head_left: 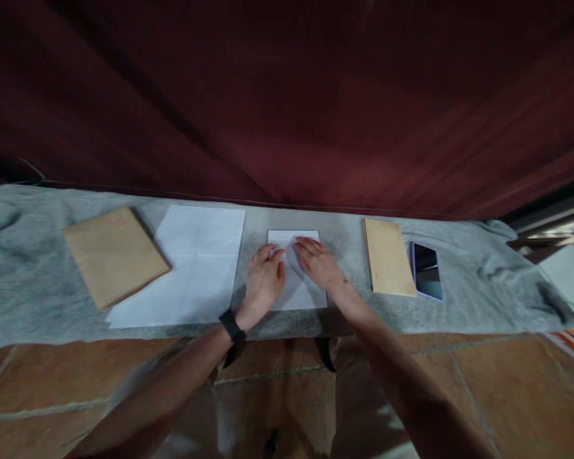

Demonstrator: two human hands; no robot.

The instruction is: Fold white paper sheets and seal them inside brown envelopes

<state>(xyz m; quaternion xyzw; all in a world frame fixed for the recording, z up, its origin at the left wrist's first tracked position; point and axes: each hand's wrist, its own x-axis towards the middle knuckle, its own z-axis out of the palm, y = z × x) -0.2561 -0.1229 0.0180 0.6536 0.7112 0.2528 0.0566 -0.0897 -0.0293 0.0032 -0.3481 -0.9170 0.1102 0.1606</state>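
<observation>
Left hand [264, 279] and right hand [319, 264] on white paper [299, 290], between larger sheet [208, 280] and phone [426, 271]

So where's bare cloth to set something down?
Bare cloth shows right of the phone, left of the left envelopes, and between the small sheet and right envelopes, where the right forearm crosses nearside. Crowded: left envelopes partly over the large sheet, left hand and right hand on the small sheet, phone beside right envelopes.

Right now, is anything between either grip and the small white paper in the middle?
Nothing visible: the left grip and right grip both rest on the small white paper. The phone lies apart, rightward.
</observation>
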